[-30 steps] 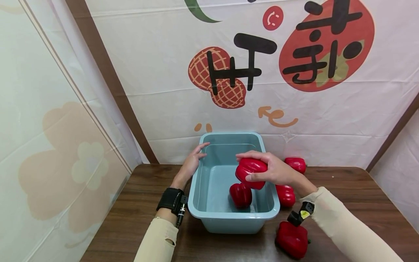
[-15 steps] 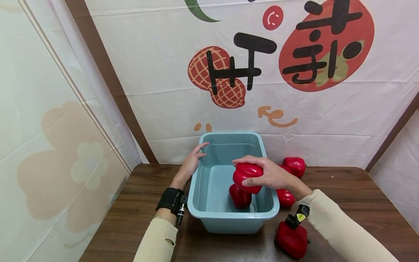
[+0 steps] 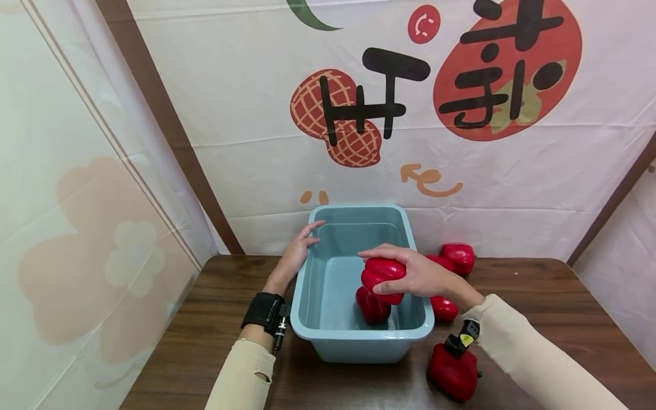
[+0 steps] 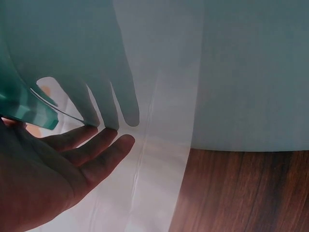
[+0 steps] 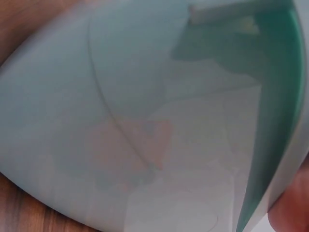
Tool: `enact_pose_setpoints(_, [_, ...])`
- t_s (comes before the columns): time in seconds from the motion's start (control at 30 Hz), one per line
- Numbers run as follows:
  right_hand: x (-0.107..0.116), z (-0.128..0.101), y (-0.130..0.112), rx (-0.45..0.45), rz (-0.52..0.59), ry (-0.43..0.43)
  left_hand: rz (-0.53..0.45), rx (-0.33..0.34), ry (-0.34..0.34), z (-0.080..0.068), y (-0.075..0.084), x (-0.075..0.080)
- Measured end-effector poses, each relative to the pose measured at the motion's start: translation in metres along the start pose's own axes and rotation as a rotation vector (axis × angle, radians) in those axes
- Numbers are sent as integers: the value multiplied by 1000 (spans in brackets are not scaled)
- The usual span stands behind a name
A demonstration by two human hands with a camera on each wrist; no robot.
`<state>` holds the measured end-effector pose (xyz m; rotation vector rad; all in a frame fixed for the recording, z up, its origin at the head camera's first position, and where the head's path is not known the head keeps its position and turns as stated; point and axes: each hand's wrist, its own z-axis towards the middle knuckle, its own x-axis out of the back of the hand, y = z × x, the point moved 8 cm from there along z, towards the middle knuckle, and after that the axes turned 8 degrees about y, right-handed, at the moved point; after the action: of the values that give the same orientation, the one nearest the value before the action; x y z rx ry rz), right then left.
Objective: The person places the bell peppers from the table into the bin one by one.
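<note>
A light blue plastic tub [image 3: 359, 335] stands on the wooden table. Over its right half, my right hand [image 3: 420, 273] grips a glossy red bell pepper [image 3: 381, 279] from above, the thumb on its near side. Directly below that, a darker red bell pepper [image 3: 372, 307] sits on the tub floor, partly covered by the held one; whether they touch is unclear. My left hand [image 3: 294, 256] rests at the tub's left rim with fingers fairly straight. In the left wrist view, several extended fingers [image 4: 104, 157] of it lie by the tub wall. The right wrist view shows mostly blurred tub wall [image 5: 183, 125].
To the tub's right, red bell peppers lie on the table [image 3: 543, 341]: one at the back [image 3: 458, 259], one mid-way [image 3: 443, 308], one in front [image 3: 453, 373] under my right wrist, and another partly behind my hand. A printed cloth [image 3: 256, 171] hangs behind the tub.
My right hand has moved left and slightly down with the held pepper, which now overlaps more of the pepper in the tub. My left hand has stayed at the rim.
</note>
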<state>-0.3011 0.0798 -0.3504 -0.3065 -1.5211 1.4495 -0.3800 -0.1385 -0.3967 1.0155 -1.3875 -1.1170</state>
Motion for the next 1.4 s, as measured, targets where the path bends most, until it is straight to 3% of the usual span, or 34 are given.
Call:
enact_pose_setpoints(0.3, [-3, 2, 3, -4, -49, -29, -12, -12, 0, 4, -5, 1])
enact_pose_setpoints(0.7, [-7, 2, 0, 59, -132, -61, -18, -5, 4, 4, -3, -1])
enact_pose_setpoints(1.4, [-13, 2, 0, 65, -194, -94, 15, -4, 10, 3, -3, -2])
